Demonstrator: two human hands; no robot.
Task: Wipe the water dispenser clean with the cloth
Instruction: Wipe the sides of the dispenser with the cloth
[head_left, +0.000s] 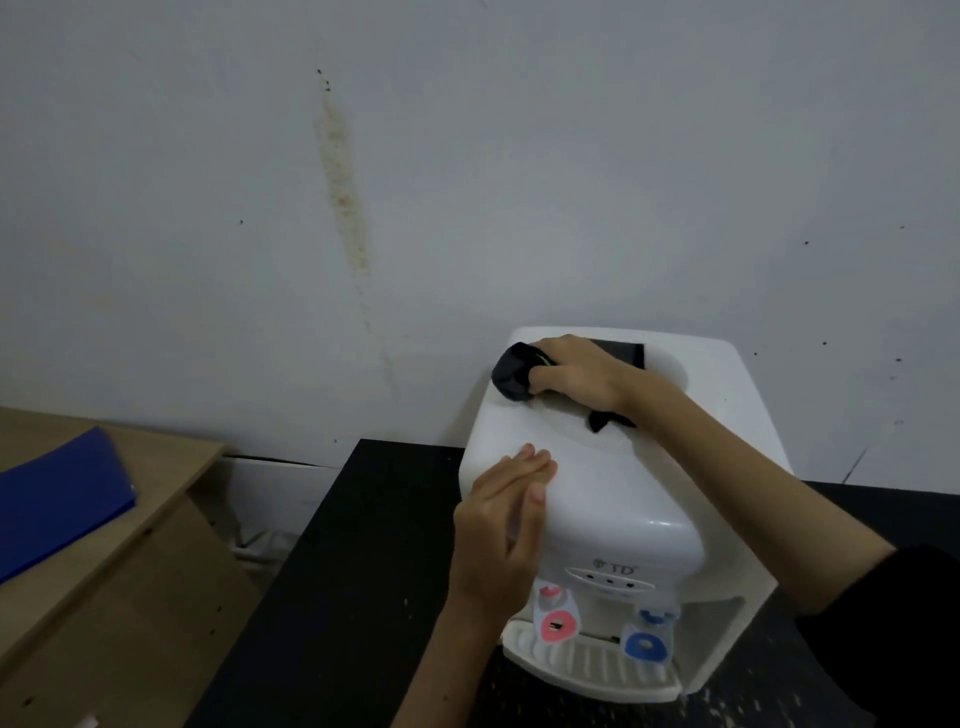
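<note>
The white water dispenser stands on the black surface. The right hand grips the dark cloth on its top, near the back left edge. The left hand lies flat, fingers straight, against its left side.

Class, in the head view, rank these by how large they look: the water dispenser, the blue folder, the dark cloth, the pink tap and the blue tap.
1. water dispenser
2. blue folder
3. dark cloth
4. pink tap and blue tap: look alike.
</note>
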